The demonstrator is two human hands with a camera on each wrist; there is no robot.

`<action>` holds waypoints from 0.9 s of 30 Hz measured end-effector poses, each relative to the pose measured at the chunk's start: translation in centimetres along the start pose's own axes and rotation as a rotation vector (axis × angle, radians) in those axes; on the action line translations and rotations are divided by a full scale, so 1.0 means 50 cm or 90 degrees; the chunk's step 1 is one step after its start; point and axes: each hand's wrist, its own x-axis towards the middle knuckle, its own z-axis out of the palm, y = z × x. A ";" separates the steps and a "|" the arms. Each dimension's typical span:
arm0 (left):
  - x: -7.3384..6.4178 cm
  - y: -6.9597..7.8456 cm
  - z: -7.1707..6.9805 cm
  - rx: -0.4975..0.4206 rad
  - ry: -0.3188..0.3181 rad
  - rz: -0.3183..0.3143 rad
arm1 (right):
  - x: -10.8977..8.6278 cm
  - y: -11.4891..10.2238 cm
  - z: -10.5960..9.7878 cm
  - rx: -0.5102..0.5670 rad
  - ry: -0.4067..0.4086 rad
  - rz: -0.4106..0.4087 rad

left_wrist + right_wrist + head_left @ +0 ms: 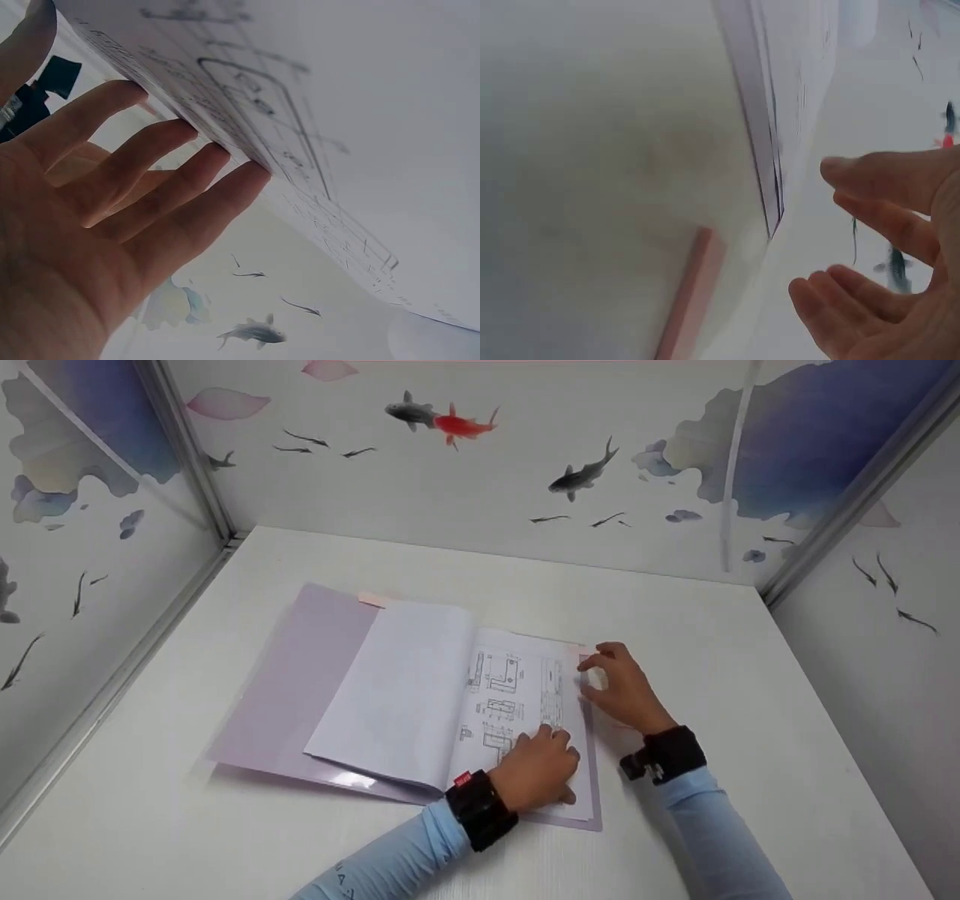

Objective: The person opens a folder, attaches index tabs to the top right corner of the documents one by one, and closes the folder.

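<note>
A pale purple folder (pixel 289 675) lies open on the table, its inner pages turned to the left. The blank back of a turned sheet (pixel 405 675) faces up over the left cover. On the right side is a page with line drawings (pixel 529 660). My left hand (pixel 536 769) rests on this page's lower part, fingers spread and slightly bent, fingertips touching the paper (pixel 315 142). My right hand (pixel 626 686) is at the page's upper right edge, near a pink tab (pixel 581 651). Its thumb and fingers stand apart with nothing visible between them (pixel 885 247).
A pink strip (pixel 694 292) lies on the table beside the folder's right edge. Another pink tab (pixel 372 601) sticks out at the top of the turned sheet. White panels with painted fish (pixel 465 426) border the white table (pixel 150 810).
</note>
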 end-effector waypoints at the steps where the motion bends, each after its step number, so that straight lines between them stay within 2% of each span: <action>1: 0.000 0.000 0.000 0.004 0.002 0.001 | -0.016 -0.004 0.000 -0.008 -0.015 -0.020; 6: 0.003 0.001 -0.004 0.013 -0.003 -0.004 | -0.077 -0.019 -0.002 -0.010 -0.121 -0.094; 13: 0.000 -0.010 -0.004 -0.030 -0.020 0.003 | -0.118 -0.026 0.005 -0.025 -0.276 -0.110; 18: -0.005 -0.017 0.000 -0.020 -0.018 0.012 | -0.128 -0.036 0.008 -0.016 -0.302 -0.106; 24: -0.022 -0.022 0.001 0.001 -0.007 0.012 | -0.134 -0.041 0.010 -0.045 -0.282 -0.123; 27: -0.034 -0.025 -0.002 0.005 -0.014 0.008 | -0.133 -0.042 0.009 -0.034 -0.275 -0.105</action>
